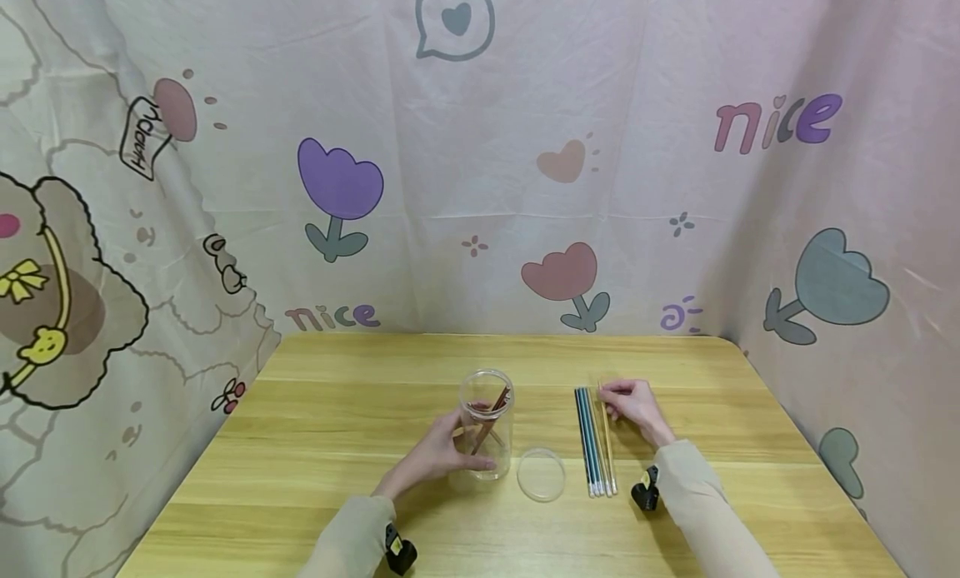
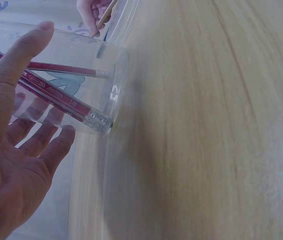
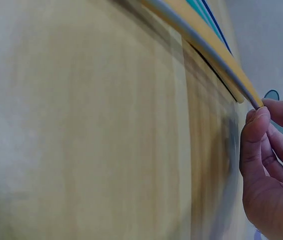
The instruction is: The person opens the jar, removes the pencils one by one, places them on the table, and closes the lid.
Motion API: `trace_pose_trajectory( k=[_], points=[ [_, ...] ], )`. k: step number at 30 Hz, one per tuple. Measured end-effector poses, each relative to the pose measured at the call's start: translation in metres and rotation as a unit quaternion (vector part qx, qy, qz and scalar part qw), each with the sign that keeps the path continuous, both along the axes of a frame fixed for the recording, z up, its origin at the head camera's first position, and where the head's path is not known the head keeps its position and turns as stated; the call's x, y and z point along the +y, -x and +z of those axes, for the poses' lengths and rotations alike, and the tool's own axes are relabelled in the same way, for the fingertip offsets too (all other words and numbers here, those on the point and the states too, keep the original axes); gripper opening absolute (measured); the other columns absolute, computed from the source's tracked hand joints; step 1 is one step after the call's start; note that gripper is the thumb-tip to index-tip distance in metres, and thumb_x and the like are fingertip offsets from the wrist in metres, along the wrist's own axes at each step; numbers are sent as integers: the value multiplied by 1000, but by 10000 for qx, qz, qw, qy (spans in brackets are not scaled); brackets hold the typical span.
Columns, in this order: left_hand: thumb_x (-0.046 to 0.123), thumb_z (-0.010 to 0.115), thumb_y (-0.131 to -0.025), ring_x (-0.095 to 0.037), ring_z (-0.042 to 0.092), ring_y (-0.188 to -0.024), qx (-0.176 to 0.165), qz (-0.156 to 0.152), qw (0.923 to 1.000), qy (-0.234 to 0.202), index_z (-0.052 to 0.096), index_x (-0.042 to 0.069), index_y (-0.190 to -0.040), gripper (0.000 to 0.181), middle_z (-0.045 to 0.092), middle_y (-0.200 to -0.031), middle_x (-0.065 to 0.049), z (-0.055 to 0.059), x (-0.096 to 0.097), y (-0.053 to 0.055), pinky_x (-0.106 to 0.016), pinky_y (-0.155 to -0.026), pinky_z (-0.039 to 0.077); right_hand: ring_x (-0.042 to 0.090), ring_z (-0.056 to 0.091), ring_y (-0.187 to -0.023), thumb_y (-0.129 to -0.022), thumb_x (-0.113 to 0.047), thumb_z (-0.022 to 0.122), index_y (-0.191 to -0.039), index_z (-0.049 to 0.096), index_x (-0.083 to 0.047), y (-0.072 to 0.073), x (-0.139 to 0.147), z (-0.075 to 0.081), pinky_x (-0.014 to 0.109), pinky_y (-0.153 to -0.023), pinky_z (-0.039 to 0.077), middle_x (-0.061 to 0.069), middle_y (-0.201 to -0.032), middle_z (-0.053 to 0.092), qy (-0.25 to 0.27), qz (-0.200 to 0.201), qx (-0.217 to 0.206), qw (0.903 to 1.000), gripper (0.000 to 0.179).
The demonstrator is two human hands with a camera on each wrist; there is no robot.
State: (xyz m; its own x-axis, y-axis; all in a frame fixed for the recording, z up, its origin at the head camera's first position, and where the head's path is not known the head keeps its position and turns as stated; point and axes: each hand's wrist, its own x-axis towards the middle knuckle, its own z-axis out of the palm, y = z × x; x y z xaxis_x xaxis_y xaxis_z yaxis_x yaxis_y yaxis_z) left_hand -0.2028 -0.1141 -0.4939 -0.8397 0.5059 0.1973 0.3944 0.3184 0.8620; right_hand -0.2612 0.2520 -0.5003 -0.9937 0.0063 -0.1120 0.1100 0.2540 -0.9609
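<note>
My left hand grips a clear jar that stands upright on the table, thumb on the near side and fingers around the far side. Several red pencils lean inside it, their metal-banded ends at the bottom. To the right, my right hand pinches the far end of a yellow pencil between thumb and fingertips; in the right wrist view that end looks raised off the wood. Beside it lie another yellow pencil and several blue and teal pencils, side by side.
A round clear lid lies flat between the jar and the pencil row. Beneath everything is a wood-grain table. A printed cloth hangs behind the table and at its sides.
</note>
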Motion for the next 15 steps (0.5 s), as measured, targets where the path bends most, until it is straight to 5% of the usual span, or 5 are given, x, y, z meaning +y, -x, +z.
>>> trace_pose_trajectory(
  k=[15],
  points=[
    [13,90,-72,-36,53,-137,-188,-73,9996,-180,57,9,-132,69,55,-148,-14,1,1,0,-52,-117,43,8,60,-60,-93,-1,66,-117,62,16,-1,-3,-2,19,-53,57,9,-84,70,-422,17,-182,9989,30]
  ],
)
